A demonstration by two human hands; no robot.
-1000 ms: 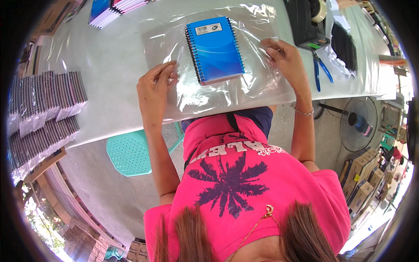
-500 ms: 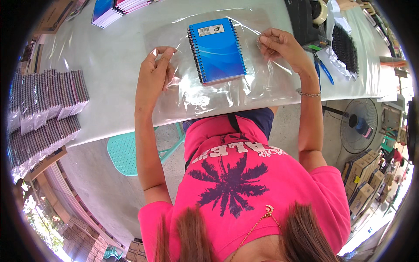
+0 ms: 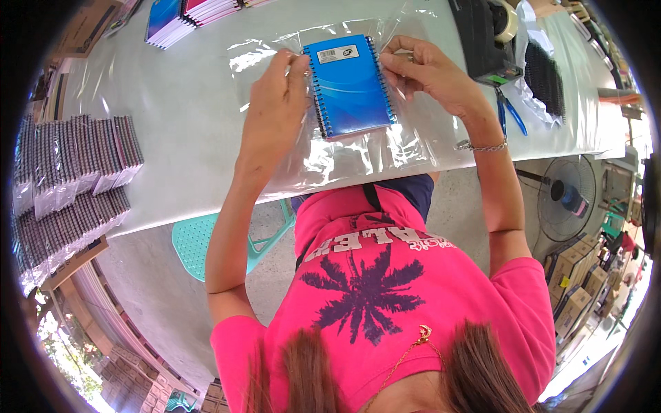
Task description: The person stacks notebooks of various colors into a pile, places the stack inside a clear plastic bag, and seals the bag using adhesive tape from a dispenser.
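A blue spiral notebook (image 3: 352,89) with a white label lies on a clear plastic sheet (image 3: 275,165) on the table. Wire coils show along both its long sides, so more than one notebook may be stacked there. My left hand (image 3: 274,103) is closed at the upper left edge, thumb and fingertips against the coil. At the upper right edge my right hand (image 3: 430,72) pinches the other coil, its lower fingers curled. Creased film spreads around the notebook and under both hands.
Plastic-wrapped notebook stacks (image 3: 76,158) stand at the left. More notebooks (image 3: 169,24) lie at the far left. A black tape dispenser (image 3: 485,41), blue-handled pliers (image 3: 513,113) and a black bristly object (image 3: 545,79) sit at the right. A green stool (image 3: 200,241) and a fan (image 3: 566,197) stand below table level.
Both hands have come inward from the loose plastic sheet to the notebook's sides. The notebook has shifted slightly right and nearer, and the film is more rumpled.
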